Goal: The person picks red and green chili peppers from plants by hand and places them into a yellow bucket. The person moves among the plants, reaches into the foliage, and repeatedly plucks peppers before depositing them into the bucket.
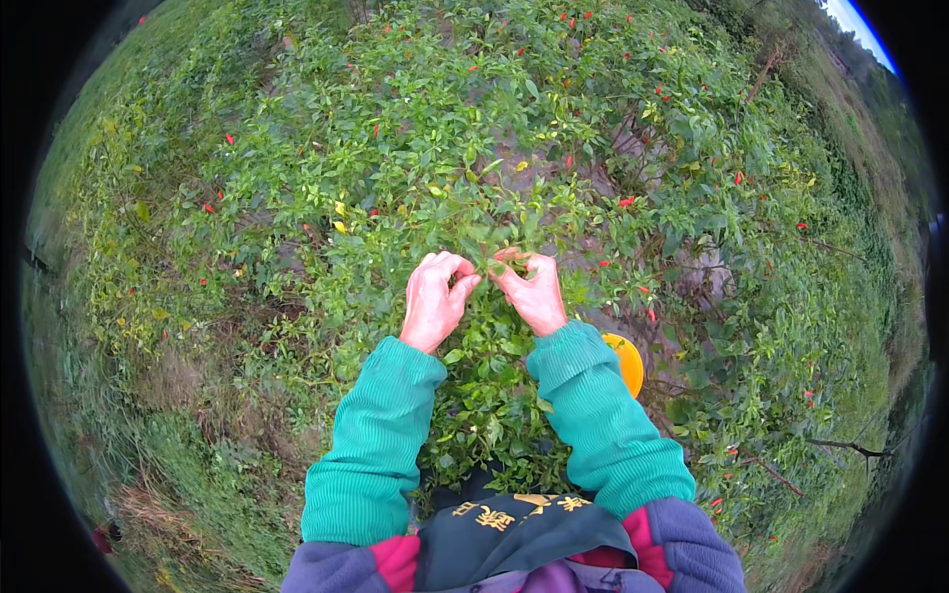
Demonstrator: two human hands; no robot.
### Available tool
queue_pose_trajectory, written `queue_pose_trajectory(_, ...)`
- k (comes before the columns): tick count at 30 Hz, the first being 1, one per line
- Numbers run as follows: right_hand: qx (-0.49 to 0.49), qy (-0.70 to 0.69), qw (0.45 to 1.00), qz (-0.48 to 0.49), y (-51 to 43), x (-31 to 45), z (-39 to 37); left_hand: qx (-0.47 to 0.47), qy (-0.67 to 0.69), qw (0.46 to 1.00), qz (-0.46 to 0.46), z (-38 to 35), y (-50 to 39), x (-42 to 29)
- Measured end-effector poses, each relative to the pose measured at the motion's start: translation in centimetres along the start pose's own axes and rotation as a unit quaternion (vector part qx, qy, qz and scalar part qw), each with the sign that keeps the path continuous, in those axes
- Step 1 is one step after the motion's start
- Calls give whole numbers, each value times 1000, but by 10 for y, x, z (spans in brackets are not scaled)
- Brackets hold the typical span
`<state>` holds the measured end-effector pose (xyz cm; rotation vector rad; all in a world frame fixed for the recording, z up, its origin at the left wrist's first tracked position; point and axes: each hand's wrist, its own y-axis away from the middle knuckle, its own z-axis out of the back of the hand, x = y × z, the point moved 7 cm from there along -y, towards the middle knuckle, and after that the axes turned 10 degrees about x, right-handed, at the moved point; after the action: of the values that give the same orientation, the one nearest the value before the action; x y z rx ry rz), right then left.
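Note:
In the middle of the view, both hands meet at the top of a leafy chili pepper plant (pixel 493 348). My left hand (pixel 437 296) pinches a green sprig between thumb and bent forefinger. Just beside it, my right hand (pixel 532 290) has its thumb and fingers closed on greenery of the same plant. Leaves and blur hide exactly which stem or fruit lies between the fingertips. An orange-yellow container (pixel 626 363) shows partly from behind my right sleeve. Its inside is mostly hidden.
Chili plants surround me, bearing red chilies such as this cluster (pixel 626 201). Greyish ground sheeting (pixel 519 174) shows between the rows. A dark bare branch (pixel 852 447) sticks out at lower right. Dry straw (pixel 159 519) lies at lower left. My dark apron (pixel 511 537) bears writing.

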<state>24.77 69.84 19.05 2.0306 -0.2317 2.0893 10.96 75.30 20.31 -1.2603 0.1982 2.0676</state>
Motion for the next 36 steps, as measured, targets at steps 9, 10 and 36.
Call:
queue_pose_trajectory(9,-182,251,911,270,33,55,-21,-187,-105,977,19,3,13,-16)
queue_pose_trajectory(10,-177,220,920,271,33,61,-15,-161,-37,983,76,2,12,-4)
queue_pose_trajectory(36,360,364,843,163,71,1,-101,345,-136,916,-155,35,86,-89)
